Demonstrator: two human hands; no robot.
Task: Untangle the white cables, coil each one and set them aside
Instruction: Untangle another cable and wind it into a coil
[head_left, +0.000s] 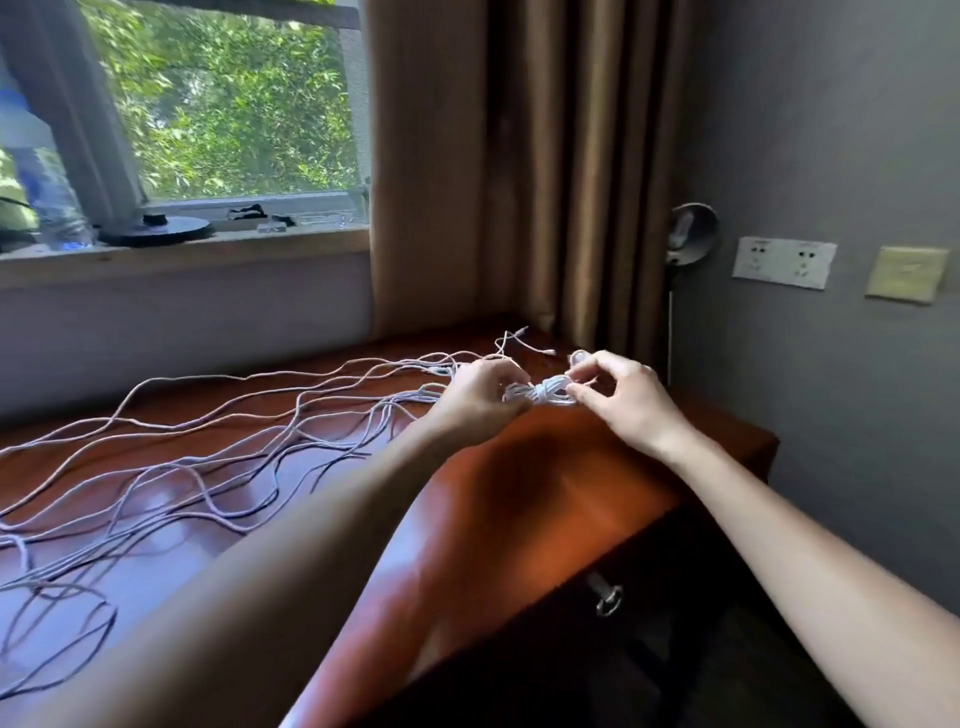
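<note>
white cables (543, 392) between both hands

A glossy reddish-brown wooden desk (519, 483) carries loose white cables (234, 457), sprawled in long wavy strands across its top from the left hand (480, 397) far out to that side. Two cable ends (522, 336) lie just beyond the hands, toward the desk's back edge.

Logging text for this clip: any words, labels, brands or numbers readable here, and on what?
No text can be read.
Plastic bottle on the sill: blue label, too blurred to read.
White socket plate on the wall: any markings too small to read.
Yellowish wall plate: no print visible.
White cables: no print visible.
</note>
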